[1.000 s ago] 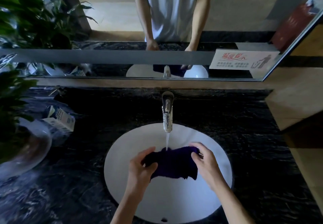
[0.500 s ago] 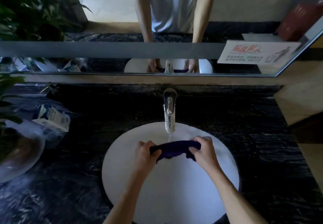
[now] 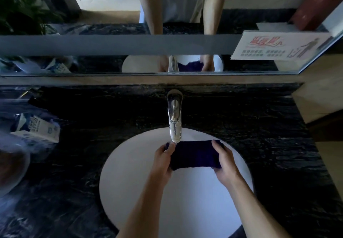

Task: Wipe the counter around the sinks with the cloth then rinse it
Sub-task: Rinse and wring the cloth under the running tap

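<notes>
Cloth: dark, stretched over sink, under tap. Left hand and right hand: fingers curled, gripping its ends.

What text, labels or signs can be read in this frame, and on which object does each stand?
Sign on the mirror: red heading and smaller lines, with a figure drawing; too blurred to read.
Carton on the counter, left of the sink: blue print, too blurred to read.
No other text visible.

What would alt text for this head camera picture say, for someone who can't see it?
Two hands, left hand and right hand, hold a dark cloth stretched between them under a chrome tap over a white sink. Black marble counter surrounds it; a mirror hangs behind.
</notes>
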A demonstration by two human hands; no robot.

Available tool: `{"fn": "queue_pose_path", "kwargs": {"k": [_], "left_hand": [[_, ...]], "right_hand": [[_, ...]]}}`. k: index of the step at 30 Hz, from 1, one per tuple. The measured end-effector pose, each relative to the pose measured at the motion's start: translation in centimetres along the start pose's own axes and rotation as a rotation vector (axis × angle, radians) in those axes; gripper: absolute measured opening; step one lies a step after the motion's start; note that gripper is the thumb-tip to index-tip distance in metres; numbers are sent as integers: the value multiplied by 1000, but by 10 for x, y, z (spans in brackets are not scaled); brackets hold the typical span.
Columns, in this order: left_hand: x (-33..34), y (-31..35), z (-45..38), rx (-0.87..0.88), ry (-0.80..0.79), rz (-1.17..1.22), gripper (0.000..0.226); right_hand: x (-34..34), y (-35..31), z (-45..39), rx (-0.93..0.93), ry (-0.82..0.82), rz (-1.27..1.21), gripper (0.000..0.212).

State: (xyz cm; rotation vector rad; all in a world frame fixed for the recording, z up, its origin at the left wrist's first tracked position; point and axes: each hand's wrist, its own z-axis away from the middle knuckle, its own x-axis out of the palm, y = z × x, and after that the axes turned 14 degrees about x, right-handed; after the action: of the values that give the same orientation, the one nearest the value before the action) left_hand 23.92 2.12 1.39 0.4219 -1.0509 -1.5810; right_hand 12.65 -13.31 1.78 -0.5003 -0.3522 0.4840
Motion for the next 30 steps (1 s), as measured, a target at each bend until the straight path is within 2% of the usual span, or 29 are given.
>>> {"fn": "queue_pose_path", "kwargs": {"k": [5,9,12,20,25,30], "left_hand": [[1,-6,-2,-63,-31,71,28],[-15,-2,-7,-15,37,112,24],[-30,4,-7,45,51,92,22],[-60,20,5,168,160,48,22],[-72,34,13,222,204,76,14],[-78,37,17,241,219,66,17]], "right_hand": [[-5,-3,0,45,-96,-87,31],[-5,-5,1,116,-235,-43,40],[12,0,-1,123,-202,13,30],[66,29,-6,259,-201,-198,22],[84,36,-10,289,-197,-176,15],[91,36,-14,272,-190,-109,18]]}}
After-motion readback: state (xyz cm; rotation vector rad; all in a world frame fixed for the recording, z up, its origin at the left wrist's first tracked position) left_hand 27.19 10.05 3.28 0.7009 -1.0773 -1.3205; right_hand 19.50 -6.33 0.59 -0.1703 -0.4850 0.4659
